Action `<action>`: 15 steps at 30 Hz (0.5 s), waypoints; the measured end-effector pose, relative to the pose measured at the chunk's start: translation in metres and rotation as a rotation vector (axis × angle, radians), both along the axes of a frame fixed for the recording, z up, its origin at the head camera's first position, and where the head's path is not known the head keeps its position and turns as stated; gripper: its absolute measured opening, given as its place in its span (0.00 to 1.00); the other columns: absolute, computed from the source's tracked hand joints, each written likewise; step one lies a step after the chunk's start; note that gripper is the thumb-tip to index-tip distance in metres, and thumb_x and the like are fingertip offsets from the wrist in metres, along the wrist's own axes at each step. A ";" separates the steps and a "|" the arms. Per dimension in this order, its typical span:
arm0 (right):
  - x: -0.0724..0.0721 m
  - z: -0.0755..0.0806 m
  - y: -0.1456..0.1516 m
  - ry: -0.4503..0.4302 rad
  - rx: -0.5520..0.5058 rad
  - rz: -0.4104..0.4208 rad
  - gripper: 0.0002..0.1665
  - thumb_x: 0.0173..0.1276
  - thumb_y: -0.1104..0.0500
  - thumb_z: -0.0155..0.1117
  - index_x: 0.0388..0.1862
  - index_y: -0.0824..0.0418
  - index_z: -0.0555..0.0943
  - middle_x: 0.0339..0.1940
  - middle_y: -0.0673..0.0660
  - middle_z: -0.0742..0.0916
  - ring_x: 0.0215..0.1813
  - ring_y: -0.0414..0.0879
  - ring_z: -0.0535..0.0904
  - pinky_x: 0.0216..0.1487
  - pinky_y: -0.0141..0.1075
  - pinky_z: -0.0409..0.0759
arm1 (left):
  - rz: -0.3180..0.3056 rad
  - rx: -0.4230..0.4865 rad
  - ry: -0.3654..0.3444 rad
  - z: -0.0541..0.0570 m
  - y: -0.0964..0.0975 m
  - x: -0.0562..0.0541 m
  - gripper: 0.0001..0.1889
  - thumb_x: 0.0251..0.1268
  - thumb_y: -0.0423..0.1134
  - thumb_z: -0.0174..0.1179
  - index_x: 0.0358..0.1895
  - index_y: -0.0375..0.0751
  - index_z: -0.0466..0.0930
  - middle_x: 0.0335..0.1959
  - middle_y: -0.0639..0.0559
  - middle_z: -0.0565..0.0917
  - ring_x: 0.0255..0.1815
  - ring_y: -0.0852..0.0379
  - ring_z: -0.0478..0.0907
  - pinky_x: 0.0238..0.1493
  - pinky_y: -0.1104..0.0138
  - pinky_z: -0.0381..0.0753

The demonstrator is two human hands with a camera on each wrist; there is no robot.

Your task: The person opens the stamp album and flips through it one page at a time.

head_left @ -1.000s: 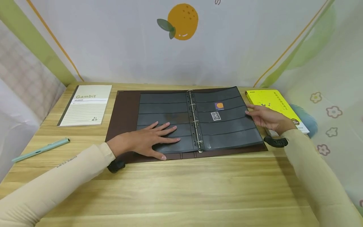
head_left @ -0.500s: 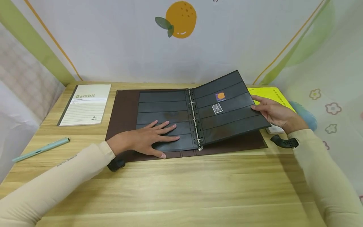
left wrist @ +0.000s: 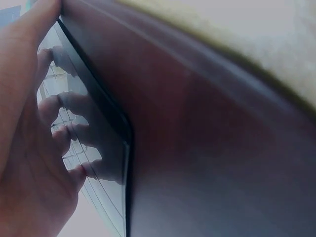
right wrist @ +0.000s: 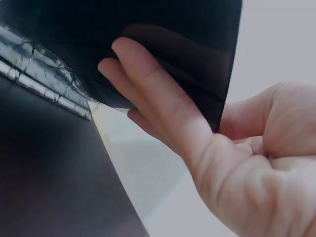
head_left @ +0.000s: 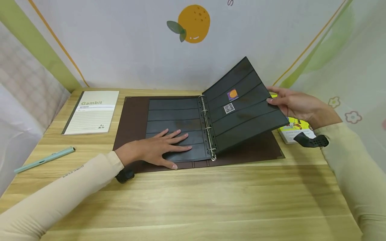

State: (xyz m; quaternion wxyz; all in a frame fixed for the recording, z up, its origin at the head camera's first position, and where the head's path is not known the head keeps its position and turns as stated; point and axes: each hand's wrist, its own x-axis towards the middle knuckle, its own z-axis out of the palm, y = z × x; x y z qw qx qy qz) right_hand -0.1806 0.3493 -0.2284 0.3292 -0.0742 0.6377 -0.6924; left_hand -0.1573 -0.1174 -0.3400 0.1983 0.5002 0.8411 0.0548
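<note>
A brown ring binder point(head_left: 131, 115) lies spread on the table with black pocket pages on its metal rings point(head_left: 207, 127). My left hand point(head_left: 155, 149) rests flat, fingers spread, on the left page point(head_left: 173, 115); in the left wrist view its fingertips touch the glossy sheet. My right hand point(head_left: 298, 103) pinches the outer edge of the right page point(head_left: 250, 117), which is tilted up off the back cover point(head_left: 265, 147). Thumb in front, fingers point(right wrist: 158, 89) behind, as the right wrist view shows. An orange-and-purple stamp point(head_left: 233, 94) and a grey-white stamp point(head_left: 229, 108) sit in that page's pockets.
A Gambit notebook point(head_left: 91, 112) lies at the table's back left, with a pale green pen point(head_left: 45, 160) in front of it. At the right, a yellow book point(head_left: 297, 125) is partly hidden behind my right hand. A white printed curtain point(head_left: 135, 47) hangs behind.
My right hand has lifted the right page's outer edge up from nearly flat to a steep tilt, uncovering the brown cover beneath. The left hand has stayed in place.
</note>
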 end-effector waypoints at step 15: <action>0.003 0.028 -0.044 -0.096 -0.138 0.026 0.50 0.83 0.65 0.43 0.82 0.47 0.21 0.53 0.56 0.87 0.48 0.46 0.90 0.51 0.38 0.87 | 0.012 0.006 -0.012 0.001 -0.001 0.002 0.42 0.69 0.67 0.55 0.81 0.66 0.49 0.86 0.52 0.37 0.86 0.44 0.30 0.81 0.39 0.29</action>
